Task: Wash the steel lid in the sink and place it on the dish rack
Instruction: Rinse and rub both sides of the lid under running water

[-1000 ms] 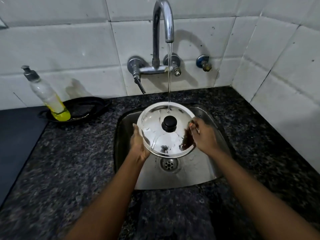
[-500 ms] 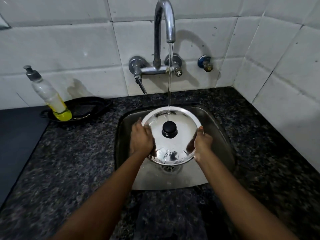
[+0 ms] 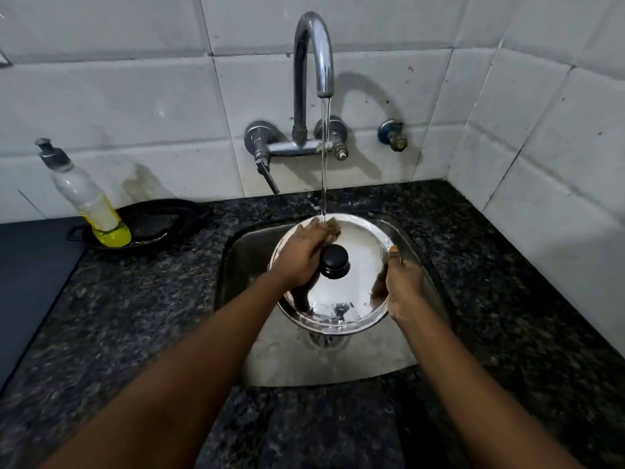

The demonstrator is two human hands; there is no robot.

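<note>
The round steel lid (image 3: 351, 292) with a black knob (image 3: 334, 261) is held over the steel sink (image 3: 291, 363), dome side up, tilted toward me. My right hand (image 3: 400, 287) grips its right rim. My left hand (image 3: 304, 257) lies flat on the lid's top left surface beside the knob, fingers reaching the far rim. Water from the tap (image 3: 313, 66) falls on the lid's far edge by those fingers. No dish rack is in view.
A soap bottle (image 3: 84, 198) with yellow liquid leans in a black pan (image 3: 152, 225) on the dark granite counter (image 3: 135, 316) at the left. A dark blue surface (image 3: 27, 272) borders the counter's left. White tiled walls close the back and right.
My left hand has slid from the lid's left rim onto its top, up toward the far edge under the water. The lid has dropped slightly lower over the sink. My right hand keeps the right rim.
</note>
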